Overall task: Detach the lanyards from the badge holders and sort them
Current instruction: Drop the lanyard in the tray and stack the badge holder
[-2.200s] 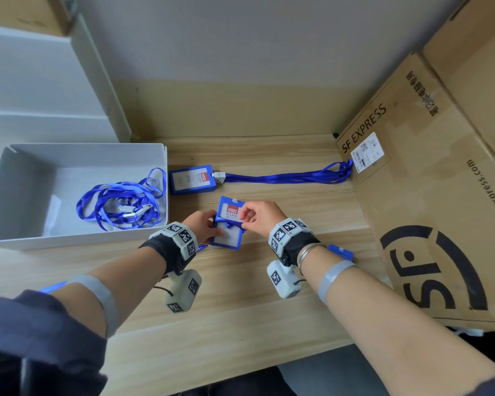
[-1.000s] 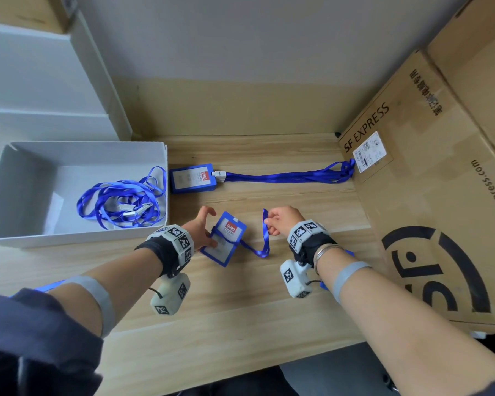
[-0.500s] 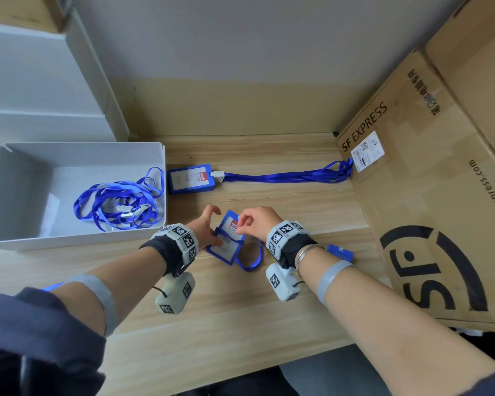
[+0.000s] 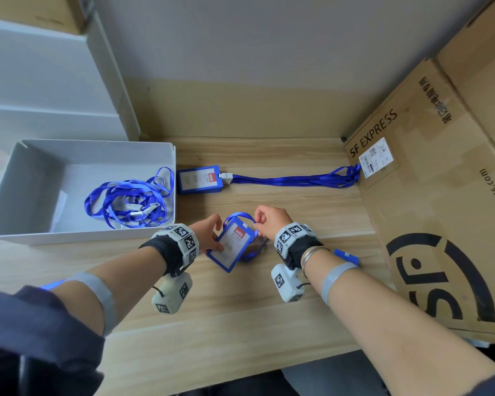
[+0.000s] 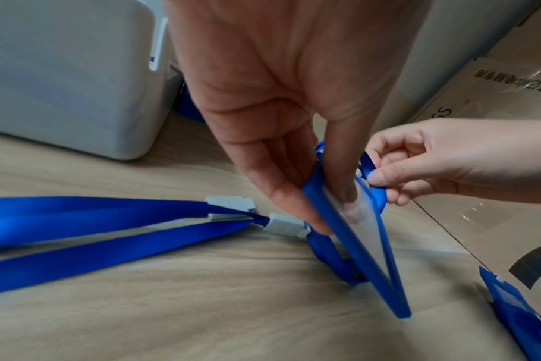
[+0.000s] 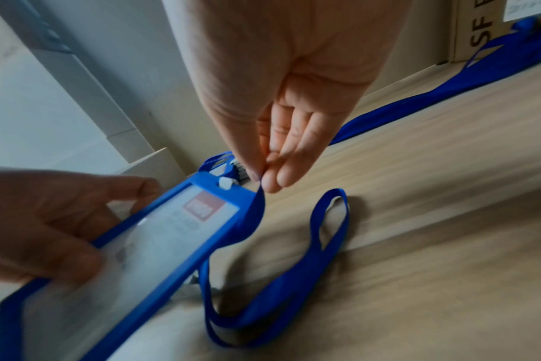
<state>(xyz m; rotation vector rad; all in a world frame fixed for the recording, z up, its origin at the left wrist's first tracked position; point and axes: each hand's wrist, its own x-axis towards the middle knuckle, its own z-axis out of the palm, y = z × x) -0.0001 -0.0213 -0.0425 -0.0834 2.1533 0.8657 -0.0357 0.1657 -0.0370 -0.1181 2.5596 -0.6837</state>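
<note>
A blue badge holder [image 4: 231, 244] with a red-and-white card stands tilted on the wooden table, one corner down. My left hand [image 4: 216, 238] grips its left edge between thumb and fingers [image 5: 340, 190]. My right hand [image 4: 256, 224] pinches the blue lanyard [image 6: 325, 232] right at the holder's top slot, where a white clip [image 6: 225, 182] shows. The strap loops over the holder's top [image 4: 240, 216] and trails onto the table beneath. A second badge holder [image 4: 199, 179] lies further back, its lanyard [image 4: 292, 180] stretched out to the right.
A grey bin [image 4: 12, 178] at the left holds several loose lanyards [image 4: 126, 201]. A large cardboard box [image 4: 440, 195] leans along the right side. Another blue holder [image 4: 346, 256] lies by my right wrist. More straps with grey clips [image 5: 284, 227] lie near my left hand.
My right hand, which had pulled the strap out to the right, has come back to the holder's top and now pinches the strap there. The left hand keeps its hold.
</note>
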